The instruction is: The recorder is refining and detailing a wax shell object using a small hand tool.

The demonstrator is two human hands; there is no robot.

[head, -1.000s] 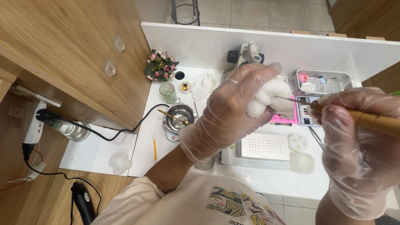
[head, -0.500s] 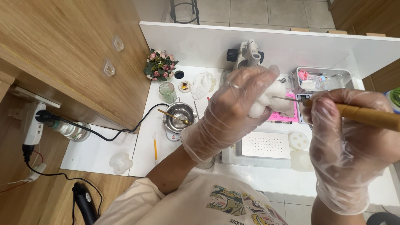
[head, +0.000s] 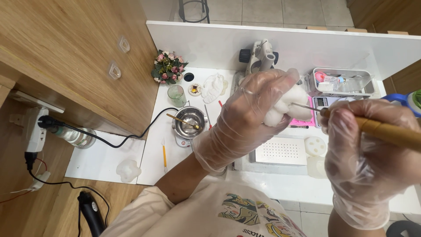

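Looking down from the head camera, we saw both hands gloved in thin clear plastic and raised above the white tabletop (head: 280,184). Our left hand (head: 245,123) had its grip closed around a wad of white cotton (head: 287,107), the fingers curled over it so that the cotton bulged out on the side facing the other hand. Our right hand (head: 364,153) had its grip wrapped tightly on a wooden-handled tool (head: 386,131), whose thin metal tip (head: 305,106) reached across and touched the cotton just beside the left fingertips. So the cotton sat inside the left grip, and the tool's point met it from the right, with the handle running back out past the right edge of the view.

Below the hands lay a perforated white plate (head: 280,151) in a grey tray, with a pink pad (head: 309,120) partly hidden behind the cotton. Further left stood a small metal pot (head: 189,119) with a tool resting in it, a green glass (head: 176,93), a small bunch of pink flowers (head: 168,66) and a yellow pencil-like stick (head: 164,154). A clear box of small items (head: 340,83) sat at the back right, near a microscope (head: 259,55).
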